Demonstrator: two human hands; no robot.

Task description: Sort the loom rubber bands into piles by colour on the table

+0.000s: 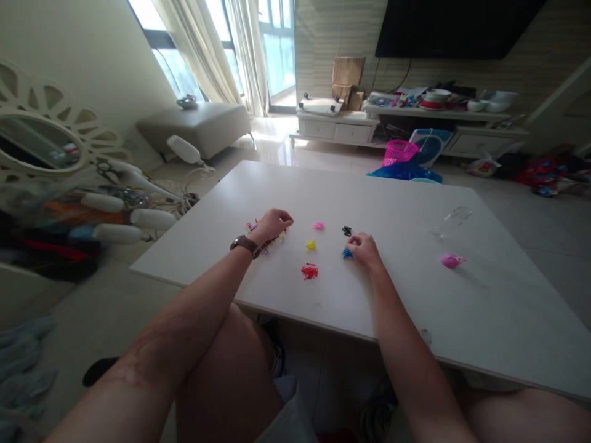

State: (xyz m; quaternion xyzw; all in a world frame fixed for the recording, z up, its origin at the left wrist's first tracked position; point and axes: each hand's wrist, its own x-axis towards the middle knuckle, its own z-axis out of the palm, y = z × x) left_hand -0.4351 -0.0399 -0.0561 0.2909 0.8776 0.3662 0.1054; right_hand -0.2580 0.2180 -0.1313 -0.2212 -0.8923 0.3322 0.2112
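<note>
My left hand (276,225), with a brown-strapped watch (245,245) on the wrist, is above a mixed pile of small multicoloured pieces (252,225). Its fingers are drawn together; anything between them is too small to make out. My right hand (362,251) has thumb and finger pinched at a pile of blue pieces (347,253), partly covering it. Just beyond lies a pile of black pieces (346,231). Between my hands are separate piles of pink (318,226), yellow (310,245) and red pieces (309,271), thin and strip-like.
On the white table (397,295), a pink rounded object (452,261) and a clear plastic container (457,216) are to the right. A white rack with padded arms (152,219) stands beyond the left edge. A pink basket (399,151) is past the far edge.
</note>
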